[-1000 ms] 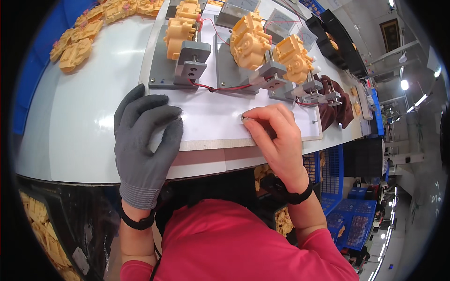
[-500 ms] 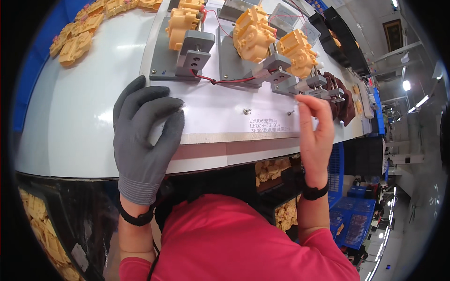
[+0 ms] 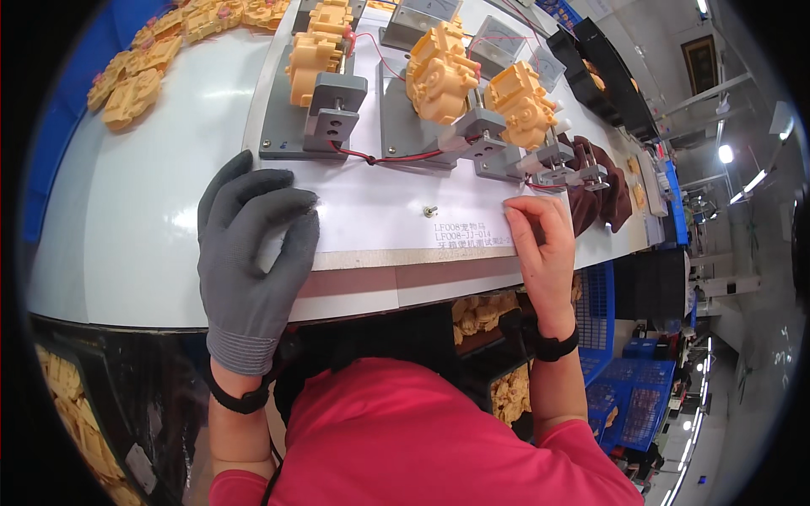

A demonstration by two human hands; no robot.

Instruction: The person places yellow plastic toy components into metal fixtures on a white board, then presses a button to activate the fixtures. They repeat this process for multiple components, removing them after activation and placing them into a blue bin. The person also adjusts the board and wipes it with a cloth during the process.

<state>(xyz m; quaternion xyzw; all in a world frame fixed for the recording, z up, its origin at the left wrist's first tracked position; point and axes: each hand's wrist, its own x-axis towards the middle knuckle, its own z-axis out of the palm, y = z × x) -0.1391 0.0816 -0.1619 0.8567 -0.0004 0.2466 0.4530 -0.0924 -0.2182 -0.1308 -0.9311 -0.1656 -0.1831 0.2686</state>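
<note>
My left hand, in a grey knitted glove, rests at the board's left front with its fingers apart and nothing held. My bare right hand is at the front right, thumb and forefinger closed around the spot of a small metal toggle switch, which they hide. Another toggle switch stands between my hands on the white test board. Behind them, yellow plastic gearboxes sit on grey fixtures. A knotted red and black wire runs between the fixtures.
More yellow gearboxes lie at the far left. Meter boxes stand behind the fixtures. A dark brown cloth bunches at the board's right. Blue crates stand below right; bins of yellow parts lie below the table edge.
My right hand has come down and inward onto the right toggle switch, which showed before. My left hand stays in place; the whole view has shifted slightly.
</note>
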